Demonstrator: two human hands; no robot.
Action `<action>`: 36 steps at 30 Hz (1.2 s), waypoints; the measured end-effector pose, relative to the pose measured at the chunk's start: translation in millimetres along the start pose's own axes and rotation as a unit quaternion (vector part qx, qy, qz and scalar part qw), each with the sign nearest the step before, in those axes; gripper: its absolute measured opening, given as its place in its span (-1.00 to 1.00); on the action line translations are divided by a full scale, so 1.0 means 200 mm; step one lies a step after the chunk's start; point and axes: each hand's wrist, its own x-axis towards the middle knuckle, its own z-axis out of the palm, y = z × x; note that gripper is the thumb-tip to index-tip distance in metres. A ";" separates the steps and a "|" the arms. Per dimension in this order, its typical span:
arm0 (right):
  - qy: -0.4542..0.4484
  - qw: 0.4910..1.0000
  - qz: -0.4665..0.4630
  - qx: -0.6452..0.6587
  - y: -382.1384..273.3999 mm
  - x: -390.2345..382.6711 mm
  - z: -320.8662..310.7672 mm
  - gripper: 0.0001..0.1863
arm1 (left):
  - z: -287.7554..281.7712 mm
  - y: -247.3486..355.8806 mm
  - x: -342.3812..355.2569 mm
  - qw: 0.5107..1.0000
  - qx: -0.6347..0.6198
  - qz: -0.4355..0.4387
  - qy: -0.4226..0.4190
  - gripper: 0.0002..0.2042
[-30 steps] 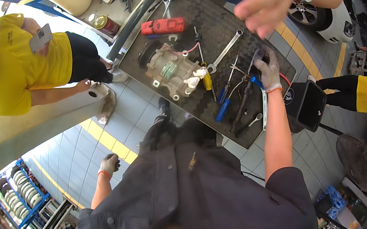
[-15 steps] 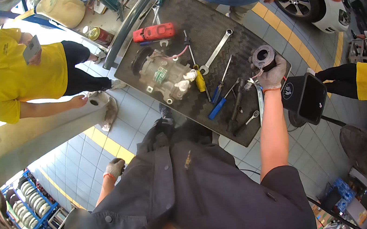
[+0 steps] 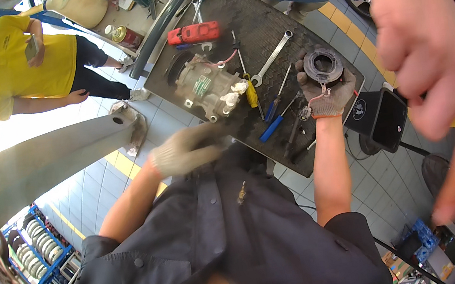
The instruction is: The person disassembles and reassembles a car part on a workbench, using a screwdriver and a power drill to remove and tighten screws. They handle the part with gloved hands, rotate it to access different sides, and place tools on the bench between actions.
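Note:
My right hand (image 3: 333, 102), in a grey knit glove, holds a dark ring-shaped coil (image 3: 338, 75) with a wire lead, over the right side of the worktable (image 3: 257, 21). The coil's ring faces up, and my fingers curl round its left edge. My left hand (image 3: 179, 153), also gloved, is above the table's near-left edge, blurred by motion. Its fingers look stretched out and apart, with nothing visible in them. Beyond it on the table lies an air-conditioning compressor (image 3: 205, 84) with a green label and white wrapping on its ports.
On the table lie a red tool case (image 3: 193, 33), a long combination wrench (image 3: 274, 57), a yellow-handled screwdriver (image 3: 251, 93) and a blue-handled screwdriver (image 3: 271, 129). Another person's bare hand (image 3: 429, 44) reaches in large from the upper right. A person in yellow (image 3: 33, 64) stands at left.
My left hand has risen from low at the left toward the table and compressor. My right hand has turned the coil more face-up. Another person's hand has come in at the right.

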 end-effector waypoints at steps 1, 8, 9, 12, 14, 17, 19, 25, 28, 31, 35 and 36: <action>-0.046 0.999 -0.007 0.021 0.05 0.00 0.01 -0.09 | 0.07 0.12 0.12 0.998 -0.029 0.050 -0.014 -0.43; -0.156 0.984 0.032 0.083 0.23 -0.03 0.00 0.02 | 0.40 0.38 0.56 0.948 -0.308 -0.031 -0.067 -0.52; -0.155 0.984 0.028 0.083 0.24 -0.03 -0.01 0.03 | 0.40 0.37 0.56 0.955 -0.294 -0.023 -0.046 -0.55; -0.167 0.971 0.031 0.170 0.30 -0.02 -0.03 0.04 | 0.39 0.33 0.54 0.980 -0.198 0.007 0.020 -0.60; -0.158 0.970 0.026 0.185 0.32 -0.03 -0.03 0.04 | 0.38 0.32 0.52 0.995 -0.065 0.032 0.062 -0.62; -0.140 0.979 0.026 0.144 0.31 -0.05 -0.01 0.03 | 0.37 0.31 0.47 0.995 -0.034 0.058 0.072 -0.63; -0.141 0.977 0.037 0.152 0.31 -0.05 0.01 0.01 | 0.38 0.30 0.43 0.993 -0.045 0.066 0.088 -0.60; -0.166 0.970 0.066 0.168 0.35 -0.04 0.00 -0.03 | 0.35 0.25 0.37 0.980 -0.154 0.128 0.007 -0.49; -0.155 0.969 0.080 0.177 0.38 -0.04 -0.03 -0.05 | 0.33 0.21 0.37 0.981 -0.094 0.166 -0.020 -0.49; -0.129 0.978 0.070 0.149 0.39 -0.04 -0.04 -0.04 | 0.32 0.20 0.35 0.973 -0.147 0.175 -0.026 -0.47; -0.119 0.986 0.041 0.114 0.38 -0.04 -0.03 -0.04 | 0.29 0.21 0.34 0.982 -0.122 0.141 0.004 -0.42; -0.123 0.985 0.039 0.115 0.37 -0.04 -0.02 -0.04 | 0.29 0.22 0.34 0.985 -0.112 0.129 0.005 -0.40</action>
